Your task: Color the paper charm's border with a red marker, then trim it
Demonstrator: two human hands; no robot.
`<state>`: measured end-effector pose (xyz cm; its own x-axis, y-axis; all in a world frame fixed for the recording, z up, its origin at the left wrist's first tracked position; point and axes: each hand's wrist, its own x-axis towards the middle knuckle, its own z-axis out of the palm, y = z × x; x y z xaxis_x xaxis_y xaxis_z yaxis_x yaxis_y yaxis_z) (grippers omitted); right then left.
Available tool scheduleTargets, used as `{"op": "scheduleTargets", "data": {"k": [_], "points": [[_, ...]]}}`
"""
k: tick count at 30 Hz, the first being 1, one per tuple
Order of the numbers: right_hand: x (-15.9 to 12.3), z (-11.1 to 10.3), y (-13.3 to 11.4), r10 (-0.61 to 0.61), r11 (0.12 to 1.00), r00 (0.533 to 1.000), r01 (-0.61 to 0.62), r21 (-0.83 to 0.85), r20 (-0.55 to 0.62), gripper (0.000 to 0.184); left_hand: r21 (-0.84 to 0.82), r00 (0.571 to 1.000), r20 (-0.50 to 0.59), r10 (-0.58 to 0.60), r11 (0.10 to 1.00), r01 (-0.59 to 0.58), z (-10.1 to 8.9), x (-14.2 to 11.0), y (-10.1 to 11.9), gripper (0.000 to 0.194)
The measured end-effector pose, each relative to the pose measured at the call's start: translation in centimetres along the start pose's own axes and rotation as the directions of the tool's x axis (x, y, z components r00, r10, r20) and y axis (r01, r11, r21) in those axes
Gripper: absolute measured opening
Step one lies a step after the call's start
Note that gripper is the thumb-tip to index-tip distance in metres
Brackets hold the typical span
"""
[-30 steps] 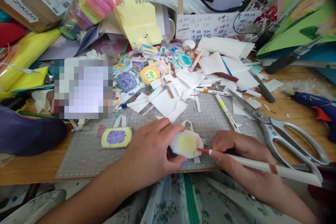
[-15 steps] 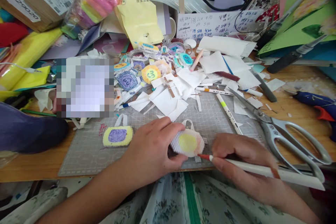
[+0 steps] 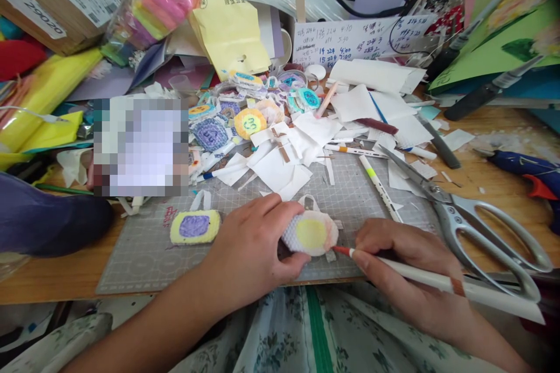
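Marker (image 3: 429,277) aslant, red tip (image 3: 342,250) leftward

At the near centre, a pale oval piece (image 3: 311,234) is showing a dimpled, matt surface; from here I am not managing to tell whether I am viewing soft paper or cloth. The marker pen (image 3: 485,294) is presenting a smooth white plastic barrel. On the right, the scissors (image 3: 447,214) are gleaming in smooth metal. I am seeing the cutting mat (image 3: 144,268) looking matt, the wooden tabletop (image 3: 26,289) catching a slight sheen, paper scraps (image 3: 273,172) looking dull, and, far left, a plastic bag (image 3: 172,0) shining glossily beside a matt cardboard box (image 3: 75,26).
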<state>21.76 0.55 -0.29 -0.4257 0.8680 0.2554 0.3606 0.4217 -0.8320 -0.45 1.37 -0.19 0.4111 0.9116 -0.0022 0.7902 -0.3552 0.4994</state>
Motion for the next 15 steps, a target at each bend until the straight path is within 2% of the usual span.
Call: {"op": "scheduleTargets", "data": {"k": [2, 4, 7, 8, 11, 15], "points": [[-0.31, 0.08, 0.22, 0.047, 0.999, 0.996, -0.046, 0.018, -0.077, 0.013, 0.002, 1.0, 0.0, -0.004, 1.0, 0.004, 0.0, 0.03, 0.01, 0.042], [-0.53, 0.09, 0.35, 0.074, 0.997, 0.992, -0.072, 0.021, -0.106, 0.012, 0.003, 1.0, 0.004, -0.008, 1.0, 0.008, -0.01, 0.03, 0.03, 0.041], [-0.62, 0.01, 0.4, 0.031, 0.999, 0.999, -0.031, 0.032, -0.007, 0.016, 0.004, 1.0, -0.007, -0.007, 1.0, 0.007, 0.01, 0.0, 0.05, 0.041], [-0.62, -0.01, 0.42, 0.031, 0.999, 1.0, -0.031, 0.039, -0.004, 0.016, 0.004, 1.0, -0.011, -0.005, 1.0, 0.005, 0.02, -0.02, 0.04, 0.042], [-0.65, -0.05, 0.55, 0.104, 0.994, 0.988, -0.105, 0.001, -0.115, 0.012, 0.006, 1.0, -0.005, -0.002, 1.0, 0.002, 0.06, -0.07, 0.0, 0.042], [-0.58, -0.01, 0.68, 0.126, 0.992, 0.99, -0.125, 0.019, -0.057, 0.016, 0.013, 1.0, -0.007, -0.003, 1.0, 0.003, 0.05, -0.1, 0.02, 0.043]]}}
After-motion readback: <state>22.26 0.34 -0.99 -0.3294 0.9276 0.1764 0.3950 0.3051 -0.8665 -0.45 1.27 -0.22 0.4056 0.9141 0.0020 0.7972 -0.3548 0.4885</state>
